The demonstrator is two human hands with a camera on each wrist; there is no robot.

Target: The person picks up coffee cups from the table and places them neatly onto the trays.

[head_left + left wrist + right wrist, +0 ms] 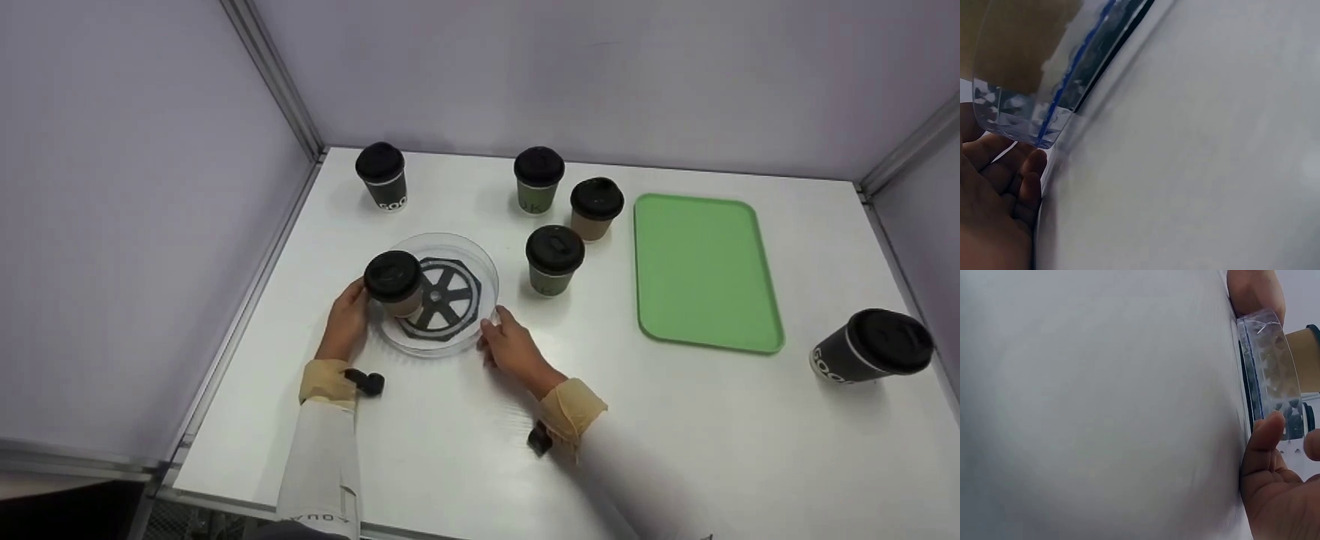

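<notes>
Pale lilac-grey panel walls (480, 75) stand around the smooth, glossy white table (450, 427). On my feed, the round, clear plastic turntable (442, 349) sits left of the table's middle, a dark spoked octagon (456, 294) showing through it. Upright on its left part is a tapered brown-sleeved cup (406, 306) with a black lid.

The left hand (349, 319) has loosely bent fingers at the rim beside that cup; I cannot tell whether it grips. I see the right hand (514, 349) half open, a fingertip touching the near-right rim, thumb apart, pinching nothing.

I'd judge that 1 cup is placed and the turntable is being handled; 5 lidded cups stand off it, whether due there I can't say: a white-lettered black cup (386, 191) near the far-left corner, a far green cup (536, 196) by the far edge, a tan-brown cup (589, 227) and a nearer green cup (551, 281) left of the rounded, raised-lip green tray (709, 274), and a second black cup (847, 356) near the right edge.
</notes>
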